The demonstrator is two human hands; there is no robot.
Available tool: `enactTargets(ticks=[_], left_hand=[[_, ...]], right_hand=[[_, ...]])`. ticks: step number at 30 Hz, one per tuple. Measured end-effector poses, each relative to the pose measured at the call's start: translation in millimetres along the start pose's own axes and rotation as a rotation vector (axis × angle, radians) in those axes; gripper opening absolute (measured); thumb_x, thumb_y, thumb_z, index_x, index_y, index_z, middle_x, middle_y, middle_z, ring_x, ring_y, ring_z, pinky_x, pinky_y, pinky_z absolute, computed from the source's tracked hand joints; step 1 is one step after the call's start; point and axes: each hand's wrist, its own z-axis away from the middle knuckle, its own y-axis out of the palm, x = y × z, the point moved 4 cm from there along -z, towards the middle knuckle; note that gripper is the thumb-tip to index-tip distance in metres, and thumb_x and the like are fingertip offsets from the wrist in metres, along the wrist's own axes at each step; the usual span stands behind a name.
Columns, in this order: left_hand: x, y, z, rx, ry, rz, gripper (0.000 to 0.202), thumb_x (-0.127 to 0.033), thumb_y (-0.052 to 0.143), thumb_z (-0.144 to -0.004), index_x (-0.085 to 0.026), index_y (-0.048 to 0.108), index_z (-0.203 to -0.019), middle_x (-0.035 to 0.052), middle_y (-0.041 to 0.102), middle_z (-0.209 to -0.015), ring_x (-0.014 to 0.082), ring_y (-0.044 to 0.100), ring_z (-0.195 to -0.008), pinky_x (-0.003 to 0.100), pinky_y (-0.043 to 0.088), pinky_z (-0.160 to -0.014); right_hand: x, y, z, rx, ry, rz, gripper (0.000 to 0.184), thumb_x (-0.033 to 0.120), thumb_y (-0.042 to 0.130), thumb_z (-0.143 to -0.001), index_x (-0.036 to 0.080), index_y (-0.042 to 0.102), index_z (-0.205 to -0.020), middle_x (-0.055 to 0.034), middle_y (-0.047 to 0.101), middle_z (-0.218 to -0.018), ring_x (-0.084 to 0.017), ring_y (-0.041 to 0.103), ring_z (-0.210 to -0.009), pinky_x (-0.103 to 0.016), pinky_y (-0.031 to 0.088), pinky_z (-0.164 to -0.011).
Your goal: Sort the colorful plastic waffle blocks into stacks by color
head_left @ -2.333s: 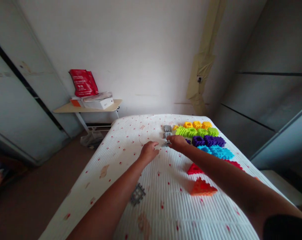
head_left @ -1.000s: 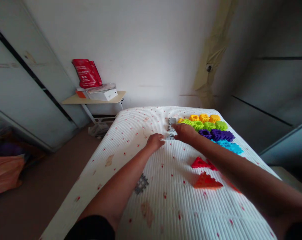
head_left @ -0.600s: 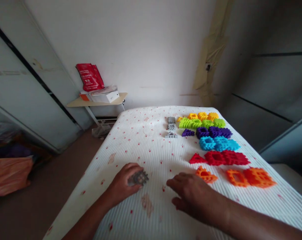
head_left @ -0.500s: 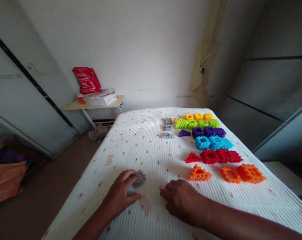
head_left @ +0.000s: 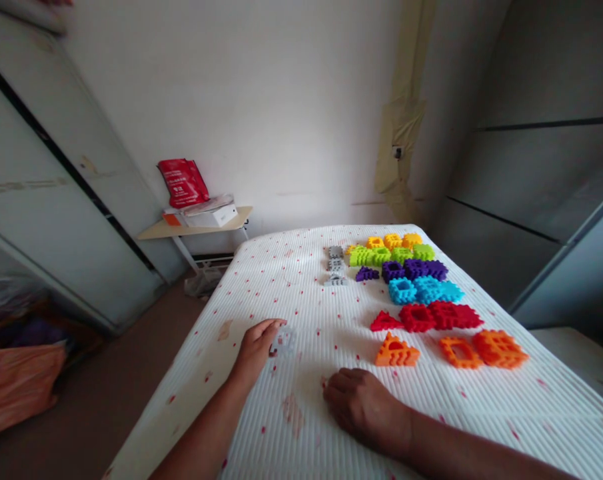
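My left hand (head_left: pixel 257 345) is closed on a grey grid-shaped block (head_left: pixel 284 340), held just above the white ribbed mattress (head_left: pixel 306 293). My right hand (head_left: pixel 361 403) rests on the mattress nearer to me, fingers curled, holding nothing. Further away a short column of grey blocks (head_left: pixel 335 265) lies beside rows of coloured blocks: yellow (head_left: pixel 391 241), green (head_left: pixel 388 255), purple (head_left: pixel 406 270), blue (head_left: pixel 424 291), red (head_left: pixel 428 317) and orange (head_left: pixel 454 349). An orange triangle block (head_left: pixel 396 351) lies closest to my right hand.
A small side table (head_left: pixel 196 230) with a white box and a red bag (head_left: pixel 184 181) stands against the wall past the mattress's far left corner. Grey wardrobe doors (head_left: pixel 41 220) line the left. An orange bag (head_left: pixel 16 380) lies on the floor at left.
Both hands drew back from the grey column. My left hand closed on the grey grid block lying near me and has lifted and carried it a little forward. My right hand settled on the mattress.
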Motion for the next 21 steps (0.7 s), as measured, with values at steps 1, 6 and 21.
enactTargets(ticks=[1,6,21], left_hand=[[-3,4.6,-5,0.005,-0.015,0.027,0.046,-0.050,0.053,-0.074,-0.014,0.067,-0.099,0.0057,0.066,-0.085,0.0155,0.057,-0.068,0.022,0.042,-0.049],[-13,26.7,-20,0.110,-0.005,0.104,0.042,-0.044,0.059,-0.070,-0.015,0.065,-0.101,-0.0029,0.052,-0.061,0.0106,0.047,-0.056,0.020,0.035,-0.049],[2,34.5,-24,0.275,0.028,0.408,0.067,-0.019,0.065,-0.060,-0.014,0.044,-0.123,-0.0015,0.062,-0.074,0.0123,0.056,-0.066,0.025,0.037,-0.064]], right_hand=[[0,0,0,0.012,0.009,-0.021,0.017,0.013,0.043,-0.087,0.016,0.056,-0.078,-0.0043,0.062,-0.076,-0.014,0.054,-0.068,-0.027,0.040,-0.061],[-12,-12,-2,0.058,0.144,-0.216,0.015,0.011,0.047,-0.081,0.016,0.061,-0.085,-0.0040,0.064,-0.081,-0.014,0.060,-0.074,-0.024,0.044,-0.066],[12,-48,-23,0.010,0.143,-0.224,0.013,0.010,0.047,-0.082,0.016,0.058,-0.079,-0.0025,0.061,-0.076,-0.012,0.057,-0.068,-0.022,0.043,-0.061]])
